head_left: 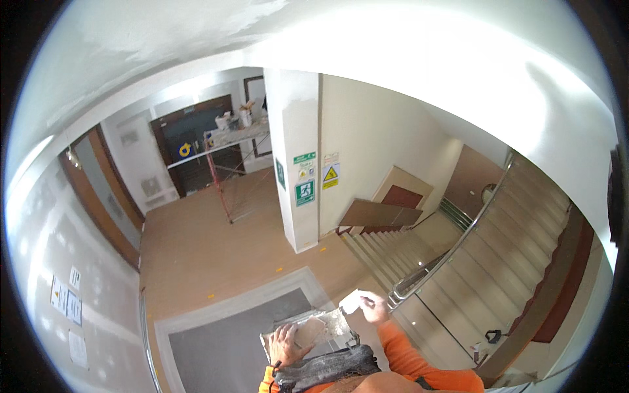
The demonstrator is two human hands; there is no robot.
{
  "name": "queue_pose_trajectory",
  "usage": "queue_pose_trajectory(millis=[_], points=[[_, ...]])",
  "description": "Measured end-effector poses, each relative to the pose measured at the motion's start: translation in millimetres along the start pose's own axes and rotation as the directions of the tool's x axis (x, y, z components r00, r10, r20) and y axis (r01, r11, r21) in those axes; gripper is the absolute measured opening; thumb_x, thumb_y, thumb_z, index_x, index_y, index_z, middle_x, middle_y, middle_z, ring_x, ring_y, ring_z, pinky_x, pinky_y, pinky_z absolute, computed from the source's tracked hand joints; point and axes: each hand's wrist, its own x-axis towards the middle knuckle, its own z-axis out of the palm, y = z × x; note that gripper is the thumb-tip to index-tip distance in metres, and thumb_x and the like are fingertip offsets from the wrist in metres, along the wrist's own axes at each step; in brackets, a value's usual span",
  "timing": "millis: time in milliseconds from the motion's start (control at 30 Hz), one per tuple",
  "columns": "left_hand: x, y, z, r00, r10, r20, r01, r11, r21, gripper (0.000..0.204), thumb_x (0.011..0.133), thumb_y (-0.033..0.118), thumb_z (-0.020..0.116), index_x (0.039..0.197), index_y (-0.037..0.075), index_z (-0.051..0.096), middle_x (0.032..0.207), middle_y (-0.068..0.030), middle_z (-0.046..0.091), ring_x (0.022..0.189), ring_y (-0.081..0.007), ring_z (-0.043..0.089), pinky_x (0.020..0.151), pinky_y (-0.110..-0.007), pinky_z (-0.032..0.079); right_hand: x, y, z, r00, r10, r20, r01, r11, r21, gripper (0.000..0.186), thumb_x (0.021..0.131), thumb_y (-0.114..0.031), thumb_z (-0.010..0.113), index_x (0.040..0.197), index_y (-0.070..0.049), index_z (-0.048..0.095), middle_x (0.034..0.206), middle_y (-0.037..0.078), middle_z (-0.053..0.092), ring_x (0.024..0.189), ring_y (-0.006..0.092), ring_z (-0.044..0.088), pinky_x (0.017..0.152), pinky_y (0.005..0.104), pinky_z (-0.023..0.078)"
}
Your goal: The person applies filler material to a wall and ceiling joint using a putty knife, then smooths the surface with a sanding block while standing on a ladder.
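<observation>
At lower centre, a plaster-smeared tray (334,327) is touched at its left side by the left hand (287,343); whether its grip is closed on anything cannot be told. Just to the right, a flat white piece (350,302) is pinched in the closed grip of the right hand (375,309); a dark pouch (327,368) is seen below the tray

Left hand (285,344)'s palm-down, fingers a bit spread, kinda close in. Right hand (375,308)'s further out, fingers pinched, orange-sleeved arm (407,357) bent.
</observation>
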Motion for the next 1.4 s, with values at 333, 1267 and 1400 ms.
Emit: queue_pose_trajectory(millis=[333, 1267, 1400], points=[[8.8, -13.4, -7.3, 0.942, -0.260, 0.212, 0.310, 0.436, -0.844, 0.078, 0.092, 0.028, 0.077, 0.154, 0.002, 0.039, 0.142, -0.0258, 0.055, 0.128, -0.0295, 0.057, 0.107, -0.040, 0.047, -1.1, -121.8, 68.9, 0.766, -0.525, 0.370, 0.634, 0.712, -0.303, 0.030, 0.086, 0.003, 0.064, 0.112, -0.007, 0.075, 0.108, 0.009, 0.075, 0.097, 0.0284, 0.071, 0.087, 0.0375, 0.056], [5.2, -38.5, -59.3, 0.573, -0.815, 0.089, 0.138, -0.011, -0.990, 0.020, 0.104, 0.025, 0.060, 0.112, 0.007, 0.063, 0.096, -0.0089, 0.072, 0.081, -0.0187, 0.071, 0.075, -0.037, 0.064, 12.7, -97.4, 79.3, 0.729, -0.311, 0.610, 0.540, 0.809, -0.232, 0.017, 0.090, -0.013, 0.071, 0.106, -0.006, 0.074, 0.101, 0.013, 0.075, 0.096, 0.0329, 0.070, 0.087, 0.0413, 0.056], [-5.5, -33.3, -64.9, 0.544, -0.827, 0.144, 0.170, -0.059, -0.984, 0.025, 0.106, 0.026, 0.057, 0.108, 0.002, 0.063, 0.095, -0.0101, 0.071, 0.077, -0.0166, 0.070, 0.068, -0.033, 0.065, 12.2, -87.6, 100.8, 0.489, -0.216, 0.845, 0.662, 0.723, -0.198, 0.032, 0.083, -0.010, 0.074, 0.114, -0.008, 0.073, 0.121, 0.010, 0.071, 0.118, 0.0309, 0.062, 0.102, 0.0441, 0.050]])
